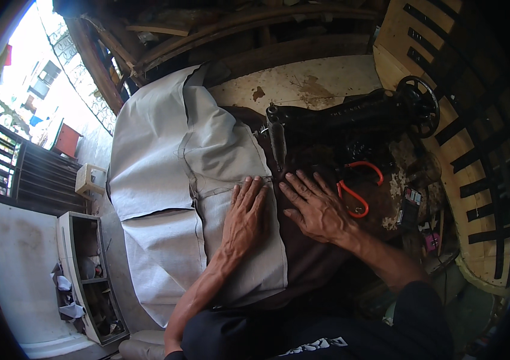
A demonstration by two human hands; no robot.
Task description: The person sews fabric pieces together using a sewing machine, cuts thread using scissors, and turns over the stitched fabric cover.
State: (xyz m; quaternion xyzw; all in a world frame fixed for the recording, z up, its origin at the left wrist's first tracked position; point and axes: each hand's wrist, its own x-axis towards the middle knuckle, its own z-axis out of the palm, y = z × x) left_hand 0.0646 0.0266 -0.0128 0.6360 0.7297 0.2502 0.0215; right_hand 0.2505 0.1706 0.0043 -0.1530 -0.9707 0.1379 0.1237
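Observation:
A large piece of pale grey fabric (153,162) with seams and creases drapes over the machine's work surface, beside dark brown fabric (309,258). My left hand (246,213) lies flat on the pale fabric near its right edge. My right hand (315,204) rests on the dark fabric, fingers spread, just right of the seam edge and below the needle area. A black sewing machine (345,117) with a handwheel (417,105) stands behind my hands, its needle end above my fingertips. Orange-handled scissors (360,168) lie right of my right hand, partly hidden by it.
A wooden panel with black straps (477,198) stands at the right. Small items, including a dark case (410,204), lie on the cluttered bench. At the left are a metal cabinet (81,270), a plastic stool (91,177), a dark railing (39,180) and a bright opening outdoors.

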